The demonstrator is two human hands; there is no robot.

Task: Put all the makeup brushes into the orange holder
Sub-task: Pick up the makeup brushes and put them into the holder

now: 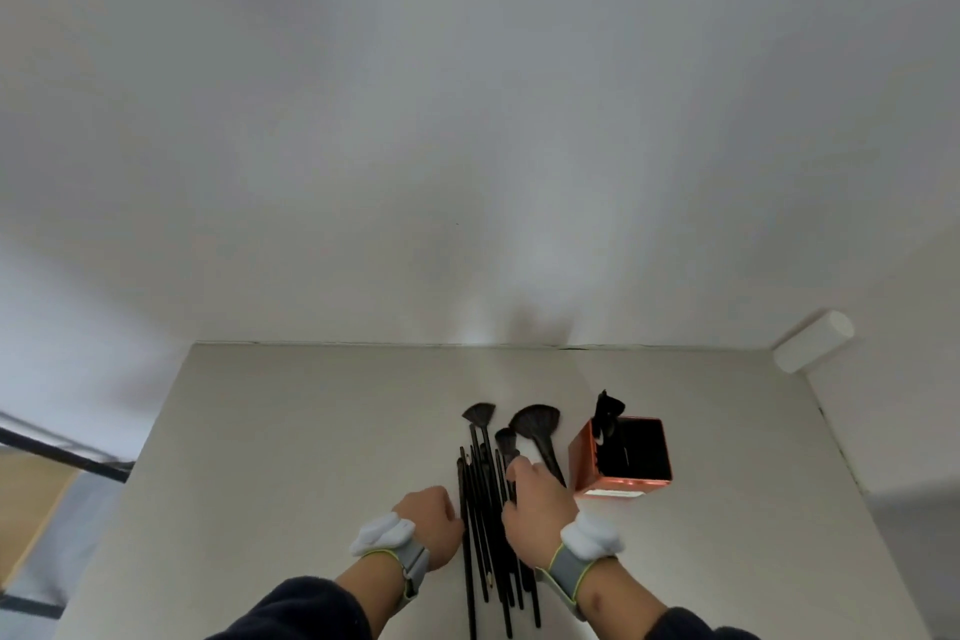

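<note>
Several black makeup brushes (485, 509) lie side by side on the table, heads pointing away from me; two have fan-shaped heads (535, 424). The square orange holder (621, 463) stands just right of them with black brushes (605, 413) sticking up at its far left corner. My right hand (537, 509) rests on the right part of the pile, fingers curled down over the handles; whether it grips one is hidden. My left hand (428, 522) sits fisted at the pile's left edge, touching the outermost handle.
The pale table (311, 457) ends at a white wall behind. A white cylinder (813, 340) is fixed at the back right corner. Dark rails and a wooden surface (31, 489) lie beyond the left edge.
</note>
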